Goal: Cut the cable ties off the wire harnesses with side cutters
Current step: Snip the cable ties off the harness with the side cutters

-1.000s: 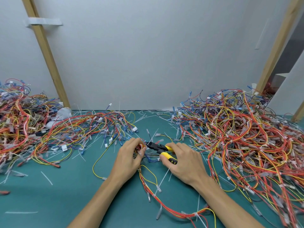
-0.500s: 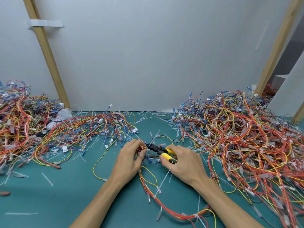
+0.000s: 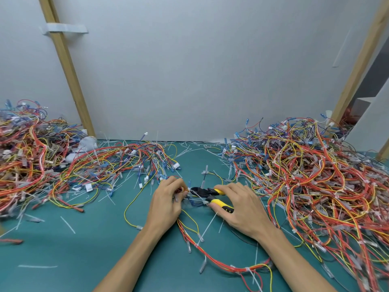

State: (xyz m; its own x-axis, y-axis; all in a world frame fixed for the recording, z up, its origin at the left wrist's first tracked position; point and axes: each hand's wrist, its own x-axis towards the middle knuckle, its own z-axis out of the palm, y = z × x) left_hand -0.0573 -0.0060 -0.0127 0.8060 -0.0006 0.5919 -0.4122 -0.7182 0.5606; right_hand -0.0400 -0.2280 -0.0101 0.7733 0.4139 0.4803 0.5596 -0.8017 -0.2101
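**Surface.** Teal-green matte tabletop point(image 3: 63, 249), filling the lower half of the frame. Short white cut cable-tie offcuts point(image 3: 67, 224) are scattered over it, thickest along the far edge.

**Room.** Pale grey flat back wall point(image 3: 200, 70). A light wooden batten point(image 3: 67, 66) leans at upper left and carries a strip of white tape point(image 3: 63, 28). A second light wooden batten point(image 3: 357, 66) leans at upper right, with a white shelf point(image 3: 364, 102) behind it.

**Stock.**
- Tall heap of red, orange, yellow and blue wire harnesses point(image 3: 27, 157) at the left edge.
- Lower spread of the same wires point(image 3: 126, 161) at centre left.
- Largest tangled mound of harnesses point(image 3: 315, 175) over the right third of the frame.

**Left hand** point(image 3: 166, 203). Centre frame, back of the hand up, forearm entering from the bottom edge. The fingers are curled and pinch a red-and-yellow wire harness point(image 3: 210, 258) at the fingertips. The rest of this harness trails toward the lower right across the tabletop. White cable ties point(image 3: 196, 245) are still cinched round it.

**Right hand** point(image 3: 244, 211). Just right of the left hand, back of the hand up. The fingers are bent round the yellow-handled, black-headed side cutters point(image 3: 210, 193), with the forefinger along the upper handle and the thumb against the lower one. The two handles stand slightly apart.

**Cutter head.** Points left and meets the pinched bundle at the left fingertips. How far the blades stand apart cannot be told.
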